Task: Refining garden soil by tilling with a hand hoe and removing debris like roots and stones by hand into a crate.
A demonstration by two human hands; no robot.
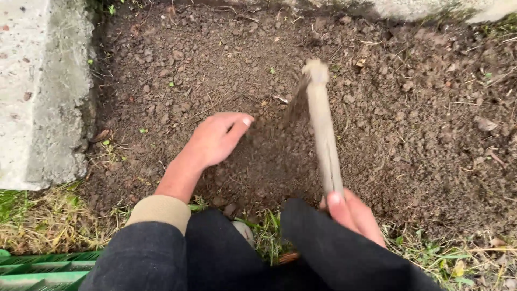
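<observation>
The wooden stick (323, 129) is in the middle of the picture, over the dark soil (409, 124). It is pale and long, and it points away from the person, a little to the left. Its far end looks blurred, and there is a dark blurred shape just beside this end on the left; I cannot tell what it is. I also cannot tell if the far end touches the ground.

The right hand (353, 215) is clenched around the near end of the stick, with the thumb lying along the wood. The left hand (215, 140) holds nothing. It lies flat and released on the soil, left of the stick and apart from it, with the fingers together and pointing to the right and away.

Both arms wear dark sleeves (145, 258), and a beige cuff (161, 210) shows at the left wrist. The soil is loose, with small lumps and dry bits of plant. On the left there is a grey concrete edge (43, 91). Grass (43, 221) grows along the near side of the soil, and a green plastic object (37, 269) is in the lower left corner.
</observation>
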